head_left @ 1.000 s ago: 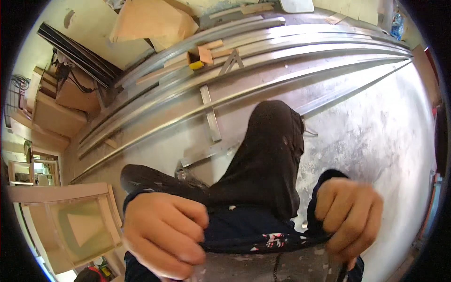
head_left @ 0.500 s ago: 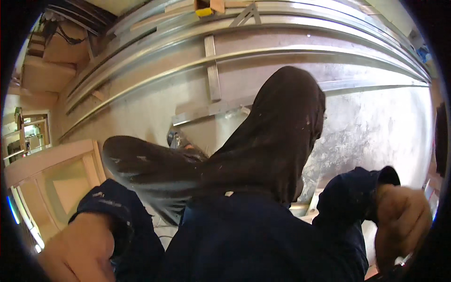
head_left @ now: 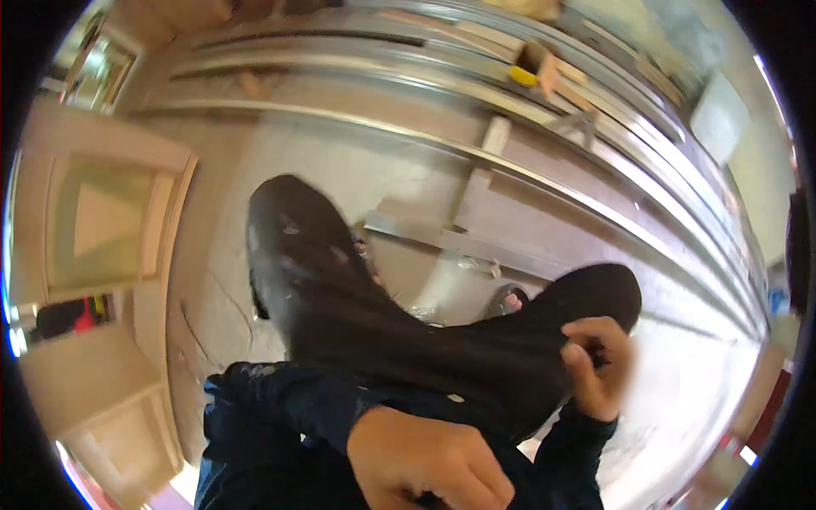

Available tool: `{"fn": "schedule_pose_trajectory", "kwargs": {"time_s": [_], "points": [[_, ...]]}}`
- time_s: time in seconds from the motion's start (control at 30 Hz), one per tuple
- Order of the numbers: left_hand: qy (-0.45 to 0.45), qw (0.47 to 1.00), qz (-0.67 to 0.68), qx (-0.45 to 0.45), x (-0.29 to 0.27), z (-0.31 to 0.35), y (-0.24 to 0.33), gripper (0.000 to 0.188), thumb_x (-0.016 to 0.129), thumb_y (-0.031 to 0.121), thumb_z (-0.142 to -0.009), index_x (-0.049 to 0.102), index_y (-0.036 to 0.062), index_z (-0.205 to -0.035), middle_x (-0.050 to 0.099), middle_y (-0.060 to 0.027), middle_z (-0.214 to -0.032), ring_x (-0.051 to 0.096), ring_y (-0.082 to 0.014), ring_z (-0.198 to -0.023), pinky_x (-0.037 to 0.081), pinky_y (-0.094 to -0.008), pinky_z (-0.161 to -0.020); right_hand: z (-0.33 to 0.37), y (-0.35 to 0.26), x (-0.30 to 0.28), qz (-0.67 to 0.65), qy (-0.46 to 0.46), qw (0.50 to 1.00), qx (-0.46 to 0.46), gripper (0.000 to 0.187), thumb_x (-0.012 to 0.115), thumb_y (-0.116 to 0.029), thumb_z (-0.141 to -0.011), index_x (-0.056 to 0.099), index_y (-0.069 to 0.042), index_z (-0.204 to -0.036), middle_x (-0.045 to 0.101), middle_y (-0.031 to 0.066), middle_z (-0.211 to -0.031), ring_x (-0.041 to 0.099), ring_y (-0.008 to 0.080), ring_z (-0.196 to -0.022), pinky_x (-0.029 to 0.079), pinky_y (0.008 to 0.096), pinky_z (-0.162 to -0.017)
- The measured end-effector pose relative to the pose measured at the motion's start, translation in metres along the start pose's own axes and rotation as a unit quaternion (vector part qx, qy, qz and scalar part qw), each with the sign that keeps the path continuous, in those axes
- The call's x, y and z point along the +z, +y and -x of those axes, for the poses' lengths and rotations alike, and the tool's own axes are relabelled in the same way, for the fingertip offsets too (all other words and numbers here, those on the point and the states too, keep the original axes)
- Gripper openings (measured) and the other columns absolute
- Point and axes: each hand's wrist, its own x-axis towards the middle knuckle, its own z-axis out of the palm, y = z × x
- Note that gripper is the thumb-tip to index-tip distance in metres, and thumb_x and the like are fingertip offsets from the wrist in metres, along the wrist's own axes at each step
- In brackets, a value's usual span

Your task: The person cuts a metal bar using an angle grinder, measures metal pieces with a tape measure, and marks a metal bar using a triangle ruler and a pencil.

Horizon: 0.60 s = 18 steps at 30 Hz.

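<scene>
My left hand [head_left: 429, 459] is in front of my body at the lower edge, back up, its fingers curled under and partly cut off by the frame. Whatever it may hold is hidden. Over my right thigh, my right hand [head_left: 602, 367] has its fingers loosely bent, with a gap between thumb and forefinger; no object shows in it, and its outer side is blurred. Both forearms wear dark blue sleeves. Beneath the hands are my dark, marked trousers [head_left: 340, 331], knees spread apart.
Long metal bars [head_left: 340, 119] lie across the floor ahead. Among them are a triangular square [head_left: 578, 127] and a block with a yellow end [head_left: 524, 76]. A flat metal strip [head_left: 450, 240] lies near my feet. Wooden panelled pieces [head_left: 110, 144] stand at left.
My view has swung, shifting the bars and panels. My left hand has come from the far left to the middle; my right hand has moved inward over my thigh. My knees are wider apart.
</scene>
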Motion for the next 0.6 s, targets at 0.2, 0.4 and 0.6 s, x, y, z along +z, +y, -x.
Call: {"fn": "schedule_pose_trajectory", "kwargs": {"time_s": [0.2,0.4,0.6], "points": [[0.021,0.999,0.032,-0.027,-0.013,0.043,0.048,0.028,0.067,0.025,-0.091,0.066,-0.0030,-0.093,0.061,-0.0134,-0.082,0.060,-0.0288,-0.068,0.049,-0.0364,-0.065,-0.024,0.057,0.050,0.036,-0.203,0.978,0.040,0.019,0.055,0.004,-0.089,0.056,-0.001,-0.107,0.059,0.0033,-0.084,0.050,0.0071,-0.070,0.041,0.0216,-0.065],[0.114,0.987,-0.023,-0.114,-0.031,0.127,0.086,0.034,0.077,0.032,-0.085,0.063,0.0003,-0.087,0.060,-0.0078,-0.082,0.056,-0.0157,-0.060,0.043,-0.0257,-0.051,-0.043,0.034,0.081,0.000,-0.299,0.951,0.081,0.025,0.049,0.004,-0.094,0.054,0.002,-0.119,0.066,0.0128,-0.098,0.063,0.0156,-0.080,0.050,0.0280,-0.078],[0.633,0.734,-0.222,0.106,-0.098,0.173,0.114,0.007,0.064,0.013,-0.089,0.061,0.0078,-0.092,0.061,-0.0022,-0.081,0.058,-0.0133,-0.071,0.045,-0.0273,-0.061,-0.043,0.018,0.071,0.049,-0.213,0.970,-0.103,0.024,0.057,-0.020,-0.098,0.065,0.002,-0.104,0.070,0.0132,-0.081,0.067,0.0190,-0.064,0.054,0.0278,-0.061]]}}
